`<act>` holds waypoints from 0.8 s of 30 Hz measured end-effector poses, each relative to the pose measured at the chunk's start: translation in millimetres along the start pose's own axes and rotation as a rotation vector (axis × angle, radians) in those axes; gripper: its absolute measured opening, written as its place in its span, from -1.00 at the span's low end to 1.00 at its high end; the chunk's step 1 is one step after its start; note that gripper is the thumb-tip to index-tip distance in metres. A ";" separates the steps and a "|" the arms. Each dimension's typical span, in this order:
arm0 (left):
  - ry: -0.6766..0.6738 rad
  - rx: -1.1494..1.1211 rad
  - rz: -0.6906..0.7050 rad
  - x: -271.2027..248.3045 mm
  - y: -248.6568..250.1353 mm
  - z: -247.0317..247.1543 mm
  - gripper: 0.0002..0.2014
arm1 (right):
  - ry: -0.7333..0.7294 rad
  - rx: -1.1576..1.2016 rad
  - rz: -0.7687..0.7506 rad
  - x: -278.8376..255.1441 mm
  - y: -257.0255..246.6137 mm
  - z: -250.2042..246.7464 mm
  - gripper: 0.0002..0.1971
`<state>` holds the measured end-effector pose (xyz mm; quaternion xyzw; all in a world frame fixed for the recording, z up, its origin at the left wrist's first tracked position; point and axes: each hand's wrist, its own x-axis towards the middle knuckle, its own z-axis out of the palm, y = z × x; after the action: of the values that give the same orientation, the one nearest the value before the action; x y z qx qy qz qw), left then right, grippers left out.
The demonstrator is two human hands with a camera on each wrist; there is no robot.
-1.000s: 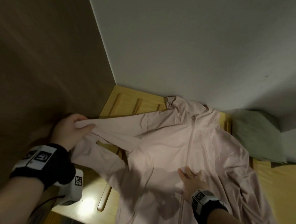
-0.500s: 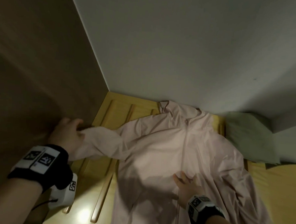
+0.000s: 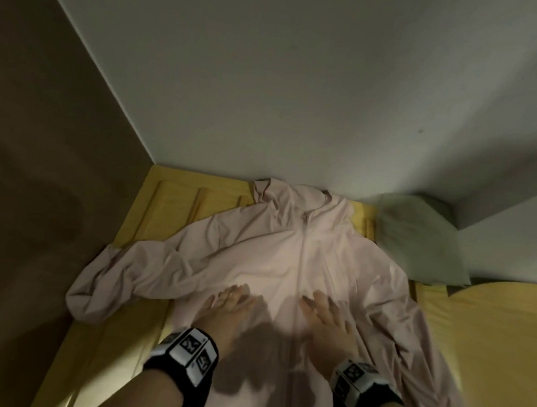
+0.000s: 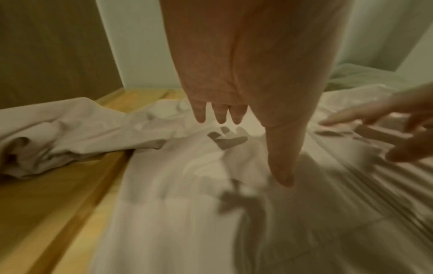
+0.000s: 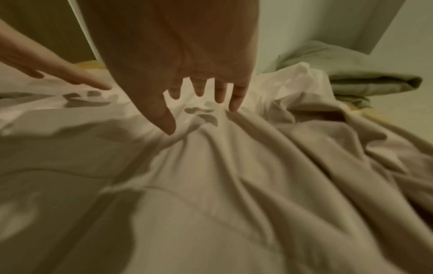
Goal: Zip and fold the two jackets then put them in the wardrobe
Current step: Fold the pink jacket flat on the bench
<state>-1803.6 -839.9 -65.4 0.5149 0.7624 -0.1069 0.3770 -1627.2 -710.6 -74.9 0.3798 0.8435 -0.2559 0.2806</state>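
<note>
While the pink jacket lies zipped, I see left hand and right hand, fingers spread, flat at 6 o'clock.

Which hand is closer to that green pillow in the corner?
Right. The right hand lies flat on the pink jacket below the green pillow; the left hand is farther off, across the zipper.

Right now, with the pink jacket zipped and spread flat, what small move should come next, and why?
Probably the left hand should reach out to the bunched left sleeve and fold it across the pink jacket. Both hands, the right hand too, lie flat on the chest either side of the zip, which looks closed, while that sleeve trails off to the side.
</note>
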 end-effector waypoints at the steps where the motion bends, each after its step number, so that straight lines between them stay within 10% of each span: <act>1: 0.002 0.005 -0.005 4.4 3.4 2.1 -0.14 | 0.021 -0.007 0.017 3.6 8.3 -4.1 -0.23; 24: 0.207 -0.211 -0.070 85.8 6.6 -87.6 -0.50 | -0.033 -0.172 0.131 72.7 46.1 -70.8 -0.02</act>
<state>-1854.5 -728.3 -62.0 0.4539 0.8217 0.0145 0.3444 -1651.1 -602.1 -83.2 0.4041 0.8311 -0.1698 0.3423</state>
